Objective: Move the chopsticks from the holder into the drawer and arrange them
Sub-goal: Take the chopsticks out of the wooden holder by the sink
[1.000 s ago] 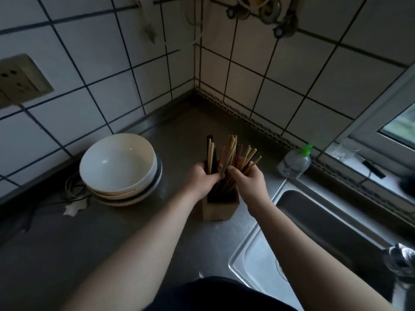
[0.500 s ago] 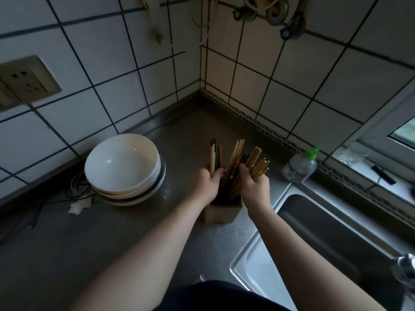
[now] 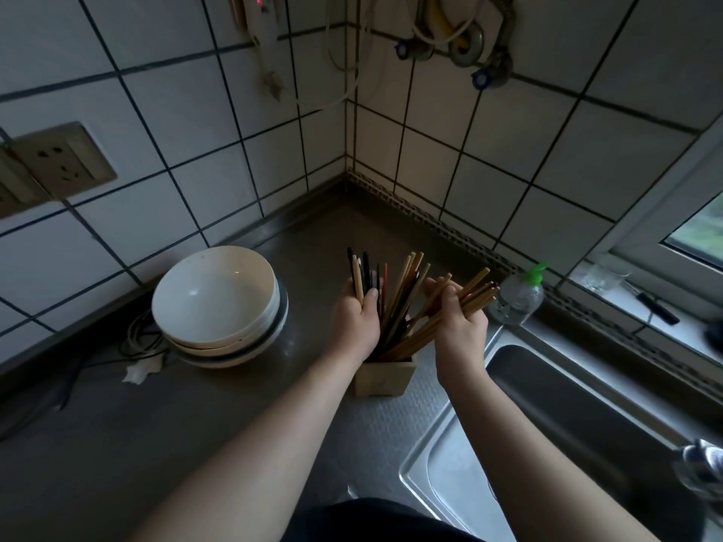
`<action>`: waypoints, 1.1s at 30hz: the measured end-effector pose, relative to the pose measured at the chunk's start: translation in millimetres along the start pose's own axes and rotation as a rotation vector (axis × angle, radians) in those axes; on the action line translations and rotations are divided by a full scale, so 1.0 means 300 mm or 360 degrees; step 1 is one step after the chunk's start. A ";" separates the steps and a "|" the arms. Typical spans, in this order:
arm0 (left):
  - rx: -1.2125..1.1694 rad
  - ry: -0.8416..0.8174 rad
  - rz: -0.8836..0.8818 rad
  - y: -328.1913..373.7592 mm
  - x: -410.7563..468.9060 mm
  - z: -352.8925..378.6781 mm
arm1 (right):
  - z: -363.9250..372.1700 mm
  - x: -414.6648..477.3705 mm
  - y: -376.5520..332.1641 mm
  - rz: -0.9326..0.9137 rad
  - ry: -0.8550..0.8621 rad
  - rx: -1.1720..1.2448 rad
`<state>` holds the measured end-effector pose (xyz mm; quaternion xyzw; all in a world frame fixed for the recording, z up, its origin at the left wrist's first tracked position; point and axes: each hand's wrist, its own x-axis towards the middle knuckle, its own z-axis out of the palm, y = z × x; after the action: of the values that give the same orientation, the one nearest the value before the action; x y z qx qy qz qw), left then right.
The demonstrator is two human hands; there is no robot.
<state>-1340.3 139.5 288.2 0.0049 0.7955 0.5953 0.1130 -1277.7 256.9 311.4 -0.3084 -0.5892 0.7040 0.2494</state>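
Observation:
A square wooden holder (image 3: pixel 384 376) stands on the steel counter in front of me, with several chopsticks (image 3: pixel 403 295) fanning out of it, some pale wood, some black, one red. My left hand (image 3: pixel 357 321) is closed around the left bunch of black and pale chopsticks, which stand upright. On the right, my right hand (image 3: pixel 461 322) grips a bunch of wooden chopsticks that lean out toward the right. Their lower ends are still inside the holder. No drawer is in view.
A stack of white bowls (image 3: pixel 219 307) sits left of the holder, with cables (image 3: pixel 137 342) behind it. A steel sink (image 3: pixel 547 444) lies to the right. A clear bottle with a green pump (image 3: pixel 518 297) stands by the window ledge. Tiled walls meet in the corner behind.
Both hands have split the chopsticks into two bunches and pulled them apart: the right bunch now leans farther right, the left bunch stands more upright. My view has tilted upward.

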 end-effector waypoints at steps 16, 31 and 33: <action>-0.0349 0.0175 0.0285 0.124 -0.052 -0.036 | -0.065 -0.008 -0.186 -0.0217 0.0192 0.0363; -0.0406 0.0302 0.0768 0.281 -0.260 -0.118 | -0.223 -0.126 -0.429 -0.0709 0.0073 0.0698; -0.0423 0.0286 0.0820 0.293 -0.314 -0.117 | -0.256 -0.175 -0.453 -0.0777 0.0049 0.0730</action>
<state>-1266.2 118.7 397.3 0.1391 0.6901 0.7012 -0.1130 -1187.5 296.0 443.6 -0.1046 -0.4681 0.7330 0.4823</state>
